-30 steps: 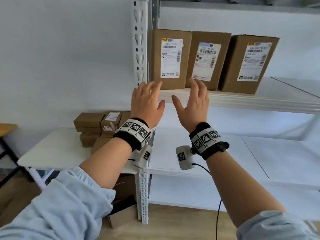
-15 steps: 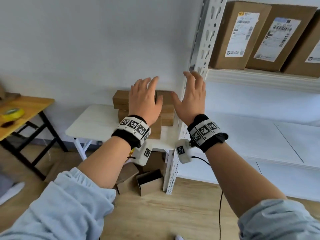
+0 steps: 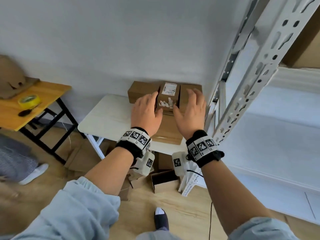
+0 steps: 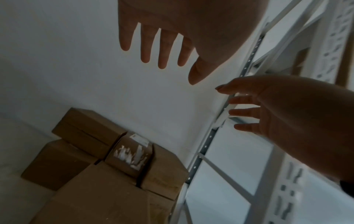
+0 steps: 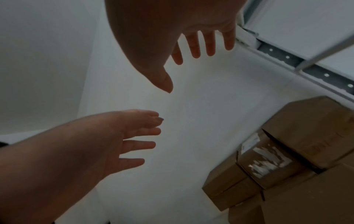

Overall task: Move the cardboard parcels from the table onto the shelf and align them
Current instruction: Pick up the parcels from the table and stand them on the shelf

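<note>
Several brown cardboard parcels are piled on a small white table (image 3: 107, 116) against the wall. A small labelled parcel (image 3: 168, 98) (image 4: 130, 154) (image 5: 268, 165) sits between a left parcel (image 3: 142, 90) and a right parcel (image 3: 183, 97), behind a larger flat parcel (image 3: 168, 129). My left hand (image 3: 147, 113) (image 4: 157, 45) and right hand (image 3: 189, 111) (image 5: 201, 42) hover with fingers spread on either side of the labelled parcel. The wrist views show both hands above the pile, holding nothing. One parcel (image 3: 308, 49) shows on the upper shelf (image 3: 297, 78).
The white rack post (image 3: 259, 66) stands just right of the table. Open cardboard boxes (image 3: 164, 179) lie on the floor under it. A wooden side table (image 3: 10, 115) at the left carries a yellow tape roll (image 3: 28, 101). Another person's shoe (image 3: 34, 174) is at the far left.
Both hands have left the upper shelf and swung down and left to the table. They now hover over the parcel pile, still holding nothing.
</note>
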Action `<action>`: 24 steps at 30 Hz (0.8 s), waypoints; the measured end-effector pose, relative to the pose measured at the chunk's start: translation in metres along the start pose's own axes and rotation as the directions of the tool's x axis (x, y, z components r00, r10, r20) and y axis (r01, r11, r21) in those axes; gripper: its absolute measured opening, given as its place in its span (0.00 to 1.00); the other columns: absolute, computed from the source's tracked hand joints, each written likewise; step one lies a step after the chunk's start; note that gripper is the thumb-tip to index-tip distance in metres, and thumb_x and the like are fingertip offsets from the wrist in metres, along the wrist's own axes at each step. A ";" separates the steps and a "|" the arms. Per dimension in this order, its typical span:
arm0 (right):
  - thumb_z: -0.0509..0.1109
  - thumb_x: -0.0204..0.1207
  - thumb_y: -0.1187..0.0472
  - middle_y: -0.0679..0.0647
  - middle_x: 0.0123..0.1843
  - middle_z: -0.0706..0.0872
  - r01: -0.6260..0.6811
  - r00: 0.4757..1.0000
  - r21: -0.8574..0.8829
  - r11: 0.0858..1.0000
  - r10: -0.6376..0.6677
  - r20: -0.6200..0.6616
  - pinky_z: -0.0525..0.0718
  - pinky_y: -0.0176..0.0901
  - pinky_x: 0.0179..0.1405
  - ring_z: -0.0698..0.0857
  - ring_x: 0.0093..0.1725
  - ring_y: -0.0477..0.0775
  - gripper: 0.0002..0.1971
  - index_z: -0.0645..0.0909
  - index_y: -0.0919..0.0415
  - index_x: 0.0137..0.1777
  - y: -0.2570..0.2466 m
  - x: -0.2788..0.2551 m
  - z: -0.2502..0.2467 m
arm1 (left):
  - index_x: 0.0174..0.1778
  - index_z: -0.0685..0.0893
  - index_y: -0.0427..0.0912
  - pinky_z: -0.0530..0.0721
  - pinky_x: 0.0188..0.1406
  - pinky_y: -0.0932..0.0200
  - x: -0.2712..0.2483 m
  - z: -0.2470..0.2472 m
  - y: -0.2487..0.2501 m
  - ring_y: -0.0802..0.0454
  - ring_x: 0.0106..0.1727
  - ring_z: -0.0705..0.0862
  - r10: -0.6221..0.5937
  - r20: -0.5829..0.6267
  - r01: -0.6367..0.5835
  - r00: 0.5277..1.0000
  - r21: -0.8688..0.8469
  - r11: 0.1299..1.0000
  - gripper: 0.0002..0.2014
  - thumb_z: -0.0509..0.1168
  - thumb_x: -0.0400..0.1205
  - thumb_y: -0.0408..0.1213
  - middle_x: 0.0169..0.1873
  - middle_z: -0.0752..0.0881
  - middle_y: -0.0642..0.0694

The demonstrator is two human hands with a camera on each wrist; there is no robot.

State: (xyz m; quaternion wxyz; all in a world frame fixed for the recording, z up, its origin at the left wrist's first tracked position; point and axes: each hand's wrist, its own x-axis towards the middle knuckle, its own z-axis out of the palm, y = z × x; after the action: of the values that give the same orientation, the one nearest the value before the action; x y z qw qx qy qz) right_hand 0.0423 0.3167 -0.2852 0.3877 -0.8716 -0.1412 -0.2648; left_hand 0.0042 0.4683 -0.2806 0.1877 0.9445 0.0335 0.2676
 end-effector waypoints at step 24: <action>0.72 0.77 0.46 0.61 0.77 0.71 -0.548 0.703 -0.247 0.799 0.601 0.382 0.71 0.58 0.75 0.71 0.74 0.64 0.38 0.63 0.61 0.82 0.176 -0.019 0.168 | 0.86 0.54 0.44 0.74 0.71 0.43 0.023 0.216 -0.113 0.39 0.76 0.71 -0.530 0.543 0.546 0.651 0.151 0.824 0.36 0.63 0.86 0.48 0.79 0.69 0.40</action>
State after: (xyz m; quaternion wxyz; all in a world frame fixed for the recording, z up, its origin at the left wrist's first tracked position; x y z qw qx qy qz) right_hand 0.1652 0.3262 -0.4956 0.3575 -0.9290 0.0691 0.0667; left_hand 0.1397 0.5035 -0.4814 0.2720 0.9246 0.2512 -0.0902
